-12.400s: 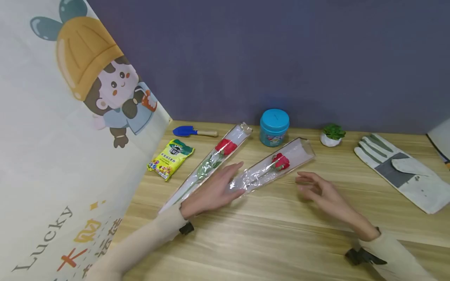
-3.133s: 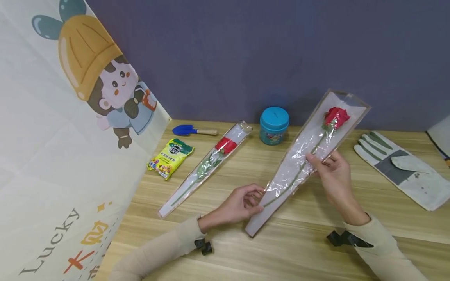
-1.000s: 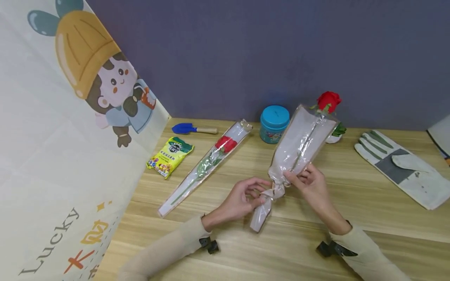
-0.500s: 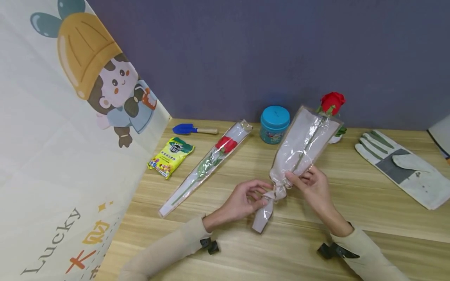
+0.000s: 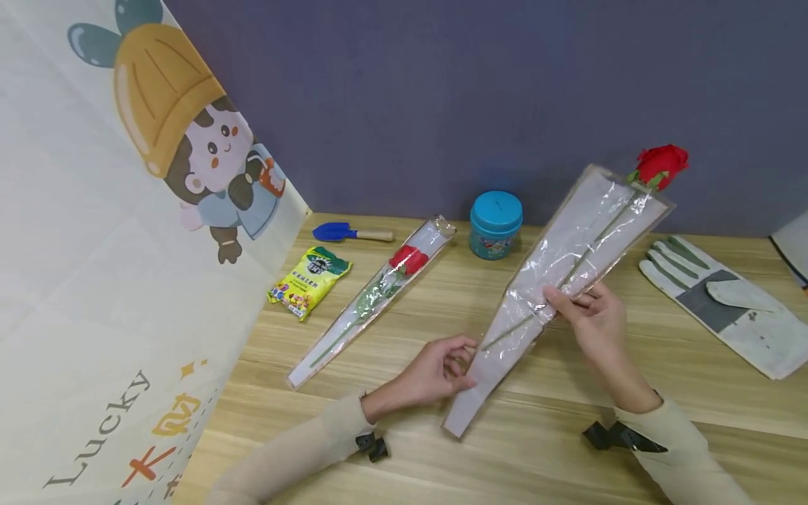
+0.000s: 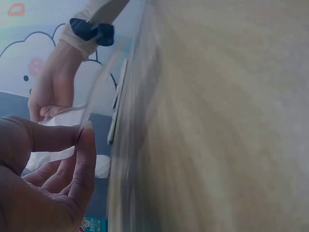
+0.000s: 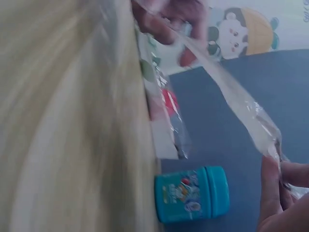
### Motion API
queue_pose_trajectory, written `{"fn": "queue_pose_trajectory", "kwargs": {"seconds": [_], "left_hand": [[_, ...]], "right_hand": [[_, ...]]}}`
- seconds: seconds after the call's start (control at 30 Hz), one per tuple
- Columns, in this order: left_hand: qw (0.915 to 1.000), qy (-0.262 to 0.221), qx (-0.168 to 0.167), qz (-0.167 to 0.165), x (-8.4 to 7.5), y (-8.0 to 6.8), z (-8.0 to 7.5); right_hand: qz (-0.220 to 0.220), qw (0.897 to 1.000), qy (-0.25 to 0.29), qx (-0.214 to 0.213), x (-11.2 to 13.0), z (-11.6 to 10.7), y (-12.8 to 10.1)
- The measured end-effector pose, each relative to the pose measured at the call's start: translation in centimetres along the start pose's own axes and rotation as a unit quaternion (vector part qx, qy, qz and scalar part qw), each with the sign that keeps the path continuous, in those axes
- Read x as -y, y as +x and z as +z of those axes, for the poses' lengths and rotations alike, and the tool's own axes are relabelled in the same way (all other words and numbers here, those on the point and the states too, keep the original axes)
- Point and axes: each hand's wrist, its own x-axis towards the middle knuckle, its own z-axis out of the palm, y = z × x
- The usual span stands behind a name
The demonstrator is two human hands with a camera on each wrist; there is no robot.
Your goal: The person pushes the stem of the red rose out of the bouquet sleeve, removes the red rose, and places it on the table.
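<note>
Both hands hold one rose sleeve [image 5: 555, 259], a long tapered wrapper of clear film with a whitish backing, slanted above the table. Its red rose [image 5: 661, 167] sticks out past the wide top end, while the green stem runs down inside the film. Near the narrow lower end, my left hand [image 5: 435, 368] pinches the sleeve between thumb and fingers. My right hand [image 5: 596, 322] grips it around the middle, thumb on the front. In the right wrist view the sleeve [image 7: 236, 96] stretches between the two hands. A second wrapped rose [image 5: 372, 301] lies flat to the left.
A blue toy trowel [image 5: 350, 232], a yellow-green packet [image 5: 309, 282] and a lidded blue jar [image 5: 495, 224] lie or stand toward the back. At the right lies a white-and-grey work glove [image 5: 726, 305]. A dark partition [image 5: 442, 105] rises behind the table.
Earlier the sleeve lay on the table with its rose inside; it was lifted and the rose now protrudes. The twist in its lower part has straightened out, and my right hand has moved up and right.
</note>
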Motion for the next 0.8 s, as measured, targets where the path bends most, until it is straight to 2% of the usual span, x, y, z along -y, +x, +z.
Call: {"fn": "queue_pose_trajectory", "kwargs": {"seconds": [0.17, 0.33, 0.57, 0.8], "left_hand": [[0.9999, -0.009, 0.01, -0.005, -0.2, 0.1, -0.1], [0.9993, -0.034, 0.016, 0.009, -0.7, 0.7, -0.5], [0.9976, -0.055, -0.018, 0.04, -1.6, 2.0, -1.0], [0.9966, -0.073, -0.023, 0.031, -2.1, 2.9, -1.2]], "right_hand": [[0.004, 1.0, -0.001, 0.005, 0.9, -0.6, 0.2], [0.01, 1.0, -0.009, 0.004, 1.1, -0.6, 0.2], [0.006, 1.0, -0.017, 0.008, 1.2, -0.5, 0.2], [0.004, 1.0, -0.018, 0.008, 1.3, -0.3, 0.3]]}}
